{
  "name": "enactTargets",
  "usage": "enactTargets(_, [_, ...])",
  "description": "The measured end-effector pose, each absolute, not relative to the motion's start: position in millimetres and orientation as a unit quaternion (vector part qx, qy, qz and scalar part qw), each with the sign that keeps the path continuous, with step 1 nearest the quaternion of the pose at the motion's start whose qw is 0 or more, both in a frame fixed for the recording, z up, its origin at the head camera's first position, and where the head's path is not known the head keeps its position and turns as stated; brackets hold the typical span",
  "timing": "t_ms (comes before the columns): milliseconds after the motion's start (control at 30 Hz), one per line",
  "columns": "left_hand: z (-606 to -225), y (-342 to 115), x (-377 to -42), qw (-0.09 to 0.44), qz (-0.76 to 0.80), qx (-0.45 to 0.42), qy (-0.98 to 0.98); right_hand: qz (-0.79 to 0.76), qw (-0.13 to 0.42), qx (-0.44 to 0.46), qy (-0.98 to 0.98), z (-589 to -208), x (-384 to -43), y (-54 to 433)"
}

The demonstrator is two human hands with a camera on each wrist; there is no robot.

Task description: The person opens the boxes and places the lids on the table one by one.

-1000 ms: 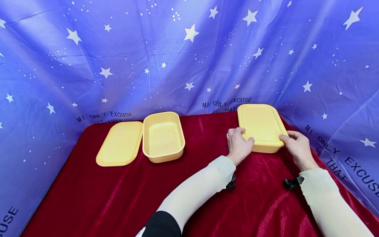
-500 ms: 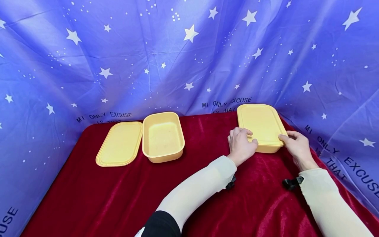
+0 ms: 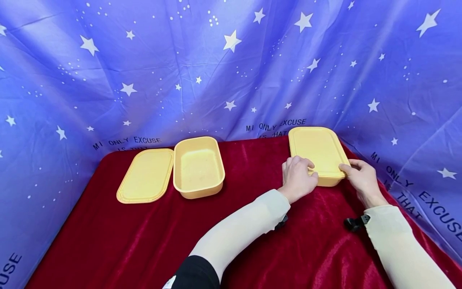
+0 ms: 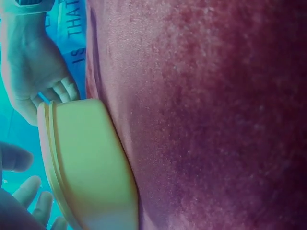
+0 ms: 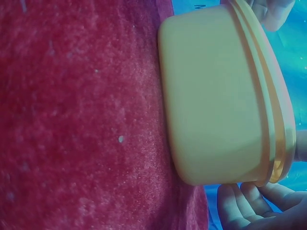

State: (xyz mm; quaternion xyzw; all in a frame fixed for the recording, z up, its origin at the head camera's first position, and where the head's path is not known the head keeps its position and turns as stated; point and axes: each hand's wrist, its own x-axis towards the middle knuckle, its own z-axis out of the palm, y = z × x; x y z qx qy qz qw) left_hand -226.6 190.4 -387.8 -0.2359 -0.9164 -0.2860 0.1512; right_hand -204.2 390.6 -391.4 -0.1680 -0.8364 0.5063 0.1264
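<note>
A yellow food container [image 5: 211, 96] stands on the red cloth, its matching lid [image 3: 317, 148] lying over the top. At the near right corner, my right hand [image 3: 362, 179] grips the lid edge, thumb on top and fingers below at the rim. A narrow gap shows between lid and container rim near these fingers in the right wrist view. My left hand [image 3: 297, 178] hovers over the near left corner with bent, spread fingers; the left wrist view shows its fingers [image 4: 29, 191] apart from the container. What lies inside the container is hidden.
A second yellow container [image 3: 199, 168], without a lid, stands left of centre. Its flat lid [image 3: 146, 176] lies directly left of it on the red cloth [image 3: 144, 241]. Behind and at both sides hangs a blue curtain [image 3: 202, 52] with white stars.
My left hand has let go of the near left corner and shifted right along the front edge of the lid. My right hand stays at the near right corner.
</note>
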Motion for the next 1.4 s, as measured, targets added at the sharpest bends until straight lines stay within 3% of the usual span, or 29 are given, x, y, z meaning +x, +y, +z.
enactTargets(533, [-382,194,-224,0.153,-0.177,-0.292,-0.927,0.503,0.125,-0.169,-0.838,-392,-205,392])
enactTargets(1067, [-384,200,-224,0.193,-0.072,-0.328,-0.922,0.491,0.125,-0.171,-0.845,-389,-204,390])
enactTargets(1400, [-385,202,-227,0.171,-0.033,-0.324,-0.930,0.483,0.123,-0.180,-0.848,-388,-205,388])
